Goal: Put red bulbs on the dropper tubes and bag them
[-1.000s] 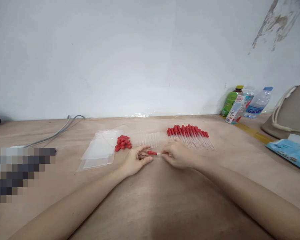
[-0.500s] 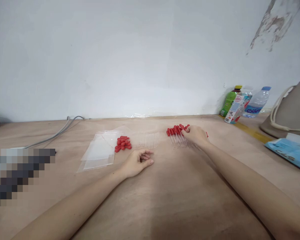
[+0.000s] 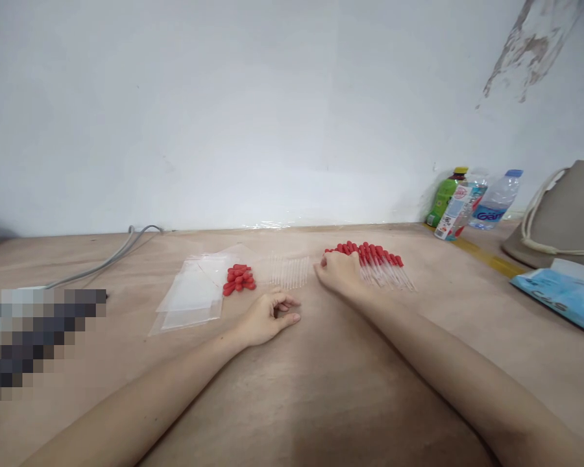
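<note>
My right hand (image 3: 339, 271) rests at the left end of a row of droppers (image 3: 382, 263) with red rubber bulbs and clear thin tubes. Its fingers are curled and hide some of the droppers; what they hold, if anything, is hidden. My left hand (image 3: 267, 318) lies on the table with fingers loosely bent and thumb apart, holding nothing. Just beyond it is a row of clear thin tubes (image 3: 289, 272) without bulbs. To their left sits a small heap of loose red rubber bulbs (image 3: 238, 280).
Clear plastic bags (image 3: 189, 292) lie stacked at left, near a grey cable (image 3: 104, 263). Along the wall at right stand a green bottle (image 3: 445, 200), a labelled bottle (image 3: 455, 211) and a water bottle (image 3: 499, 201). A grey bag (image 3: 564, 214) and a blue packet (image 3: 559, 295) are at far right.
My right hand has moved left along the row of droppers, from its middle to its left end, uncovering the right part. My left hand has stayed in place.
</note>
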